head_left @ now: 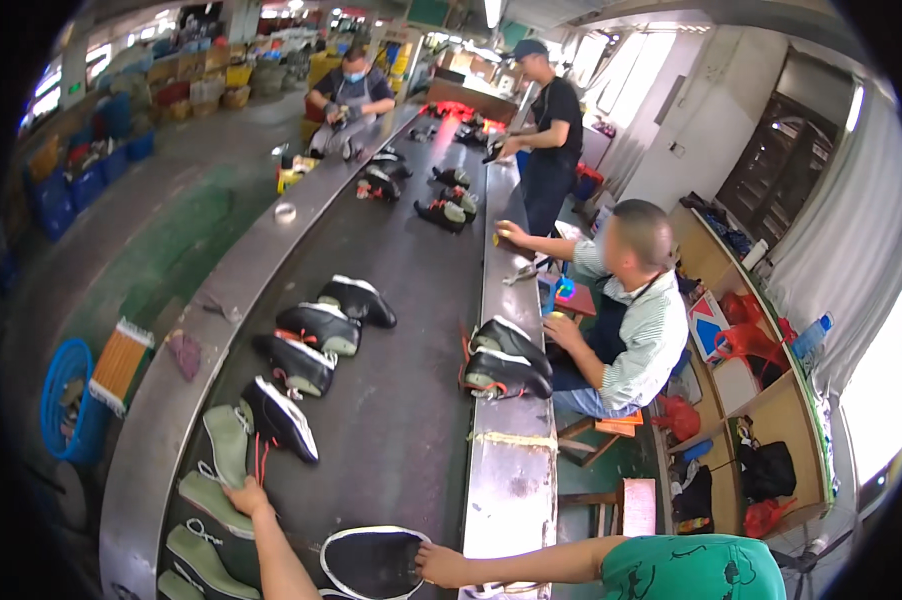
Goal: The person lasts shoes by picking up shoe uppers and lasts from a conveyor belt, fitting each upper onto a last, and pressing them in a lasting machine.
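My left hand [247,497] grips the end of a grey-green shoe [209,500] lying at the belt's left edge. Another grey-green shoe [226,440] lies just beyond it, next to a black shoe [279,418] with red laces. Nearer to me are more grey-green shoes [206,560] with white laces. At the lower edge, my right hand [441,565] pinches the rim of a black, white-edged piece [373,563], apparently a shoe, cut off by the frame. The arm behind that hand wears a green sleeve.
The dark belt [391,420] runs away between metal ledges. Black shoes [506,358] rest on the right ledge; others [316,325] stand left. A seated co-worker [631,300] is at the right, with two people farther off. A blue basket [66,400] and shelves [771,440] flank the line.
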The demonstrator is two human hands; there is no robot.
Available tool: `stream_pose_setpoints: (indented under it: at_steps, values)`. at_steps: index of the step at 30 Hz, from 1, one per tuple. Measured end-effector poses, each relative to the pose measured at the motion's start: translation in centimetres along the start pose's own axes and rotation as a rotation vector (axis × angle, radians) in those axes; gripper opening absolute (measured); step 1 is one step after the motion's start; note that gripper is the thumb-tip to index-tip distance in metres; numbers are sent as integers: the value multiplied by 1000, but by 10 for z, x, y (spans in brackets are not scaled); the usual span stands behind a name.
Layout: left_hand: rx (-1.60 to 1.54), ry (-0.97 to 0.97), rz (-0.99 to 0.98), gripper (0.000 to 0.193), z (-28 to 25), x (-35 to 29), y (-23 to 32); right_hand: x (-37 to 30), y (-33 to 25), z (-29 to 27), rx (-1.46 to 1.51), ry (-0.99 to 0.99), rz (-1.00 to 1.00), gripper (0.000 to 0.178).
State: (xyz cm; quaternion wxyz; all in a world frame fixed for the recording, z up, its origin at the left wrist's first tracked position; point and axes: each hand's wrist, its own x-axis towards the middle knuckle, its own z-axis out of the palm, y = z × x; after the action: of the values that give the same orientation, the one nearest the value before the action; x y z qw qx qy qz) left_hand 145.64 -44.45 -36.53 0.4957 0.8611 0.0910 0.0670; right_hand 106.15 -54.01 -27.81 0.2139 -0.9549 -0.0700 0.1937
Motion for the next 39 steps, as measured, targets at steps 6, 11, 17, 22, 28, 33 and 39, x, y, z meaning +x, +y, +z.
stream_pose_setpoints:
  at_steps: [6, 11, 17, 22, 28, 33, 39]
  values:
    - [-215, 17, -13, 41, -43, -21, -59, -26, -27, -35, 77, 254, 31, 21]
    - [144, 165, 3, 57, -96, -159, -66, -50, -50, -39, 304, 116, 140, 17]
    - [431, 70, 185, 70, -165, -184, -69, -77, -69, -53, 380, 95, 181, 18]
    - [412, -282, 147, 55, -216, -131, -110, -85, -74, -54, 435, 519, 43, 34]
    - [-287, -265, -170, 41, -300, -161, -50, -53, -121, -31, 749, 584, -42, 32]
    - [-481, -450, -379, 36, -370, -261, 30, -95, -130, -132, 959, 655, 27, 20]
    - [-92, -469, -102, 42, -505, -382, 39, -83, -171, -80, 1971, -30, 235, 32]
